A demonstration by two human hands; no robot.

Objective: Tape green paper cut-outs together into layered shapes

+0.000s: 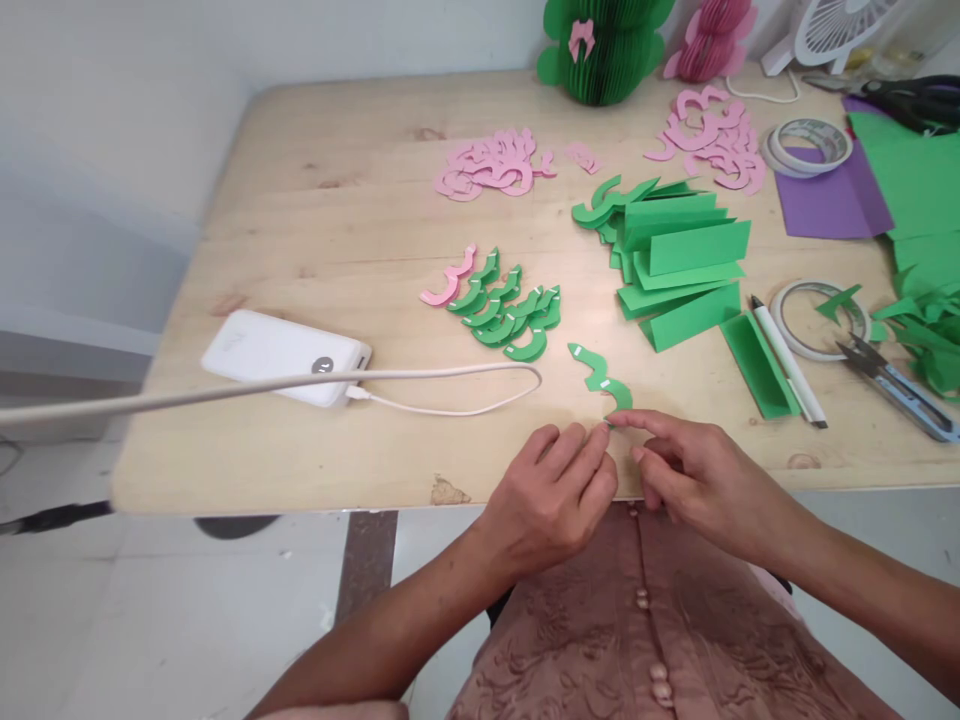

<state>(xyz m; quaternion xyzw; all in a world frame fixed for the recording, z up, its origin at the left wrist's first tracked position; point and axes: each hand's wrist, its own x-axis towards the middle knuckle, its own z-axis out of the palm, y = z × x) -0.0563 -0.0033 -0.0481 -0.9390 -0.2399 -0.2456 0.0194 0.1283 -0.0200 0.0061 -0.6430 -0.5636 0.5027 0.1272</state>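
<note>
A wavy green paper cutout (600, 378) with small white patches lies at the table's front edge. My right hand (694, 470) reaches it with a stretched index finger, whose tip touches its lower end. The thumb is apart from that finger, and the other fingers curl under. Beside it, my left hand (559, 490) is closed, its fingertips bent down close to the same end of the cutout. What those fingers may pinch is hidden. Further back lie several similar green cutouts (499, 315) in an overlapping row, with a pink one (450, 278) at their left.
Folded green strips (686, 255), pink cutouts (495, 165) and a white power bank (281, 350) with a cable lie on the table. On the right are a white pen (787, 360), a tape roll (784, 310), snips (896, 385) and green scraps (934, 340). Honeycomb paper decorations (607, 50) stand behind.
</note>
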